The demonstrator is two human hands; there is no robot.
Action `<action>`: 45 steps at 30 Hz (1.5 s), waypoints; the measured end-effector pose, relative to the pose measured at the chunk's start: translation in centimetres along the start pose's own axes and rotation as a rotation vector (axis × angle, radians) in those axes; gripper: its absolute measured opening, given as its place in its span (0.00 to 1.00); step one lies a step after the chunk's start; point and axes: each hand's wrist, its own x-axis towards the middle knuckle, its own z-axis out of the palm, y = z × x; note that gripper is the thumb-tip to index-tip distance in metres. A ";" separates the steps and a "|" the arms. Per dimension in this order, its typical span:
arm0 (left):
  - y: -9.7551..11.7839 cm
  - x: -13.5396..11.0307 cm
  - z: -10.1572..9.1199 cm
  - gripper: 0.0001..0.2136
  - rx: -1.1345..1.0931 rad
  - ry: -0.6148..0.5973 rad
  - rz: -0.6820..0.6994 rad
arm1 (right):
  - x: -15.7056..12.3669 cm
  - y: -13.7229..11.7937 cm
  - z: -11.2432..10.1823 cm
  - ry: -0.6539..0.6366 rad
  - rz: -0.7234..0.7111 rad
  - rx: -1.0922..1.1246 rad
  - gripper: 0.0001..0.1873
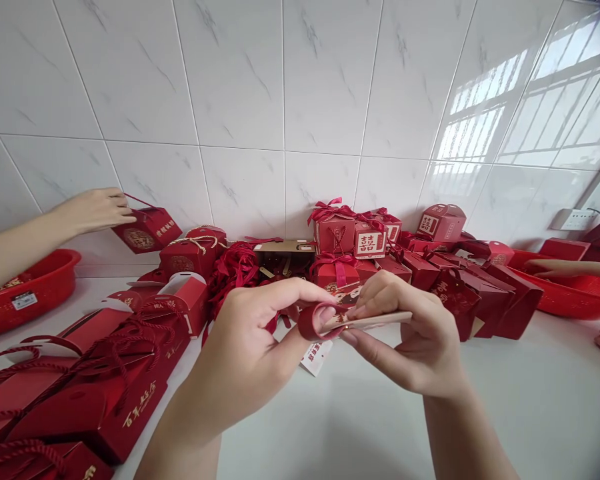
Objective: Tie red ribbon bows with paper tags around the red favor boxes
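In the middle of the head view, my left hand (260, 340) is closed round one end of a curled red band (309, 323), its thumb and forefinger at the loop. My right hand (410, 333) pinches a thin printed card (380, 321), seen nearly edge-on, with the band against it. Whether card and band are one piece, I cannot tell. Just below the fingers shows a white tag (316, 358) with dark characters. Behind my hands lie a heap of red ribbons (236, 267) and an upright stack of ribbon-tied red gift boxes (334, 233).
Red gift boxes with rope handles (125, 407) line the left side. Another person's hand (93, 213) holds a small red box (149, 230) there, above a red basin (65, 280). More boxes (510, 300) stand right of centre, beside another basin (570, 293) with a co-worker's hand (555, 268).
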 end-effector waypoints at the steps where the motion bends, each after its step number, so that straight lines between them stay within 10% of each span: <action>1: 0.1 0.0 0.0 0.05 0.011 0.004 0.016 | 0.0 0.0 0.0 -0.001 0.004 0.004 0.09; 34: -0.1 -0.2 0.5 0.16 -0.121 -0.007 0.467 | 0.3 -1.1 -0.4 0.145 -0.277 -0.036 0.08; 45: -1.6 0.3 0.3 0.12 0.225 0.064 0.343 | 0.2 -1.0 1.3 0.074 0.523 0.580 0.15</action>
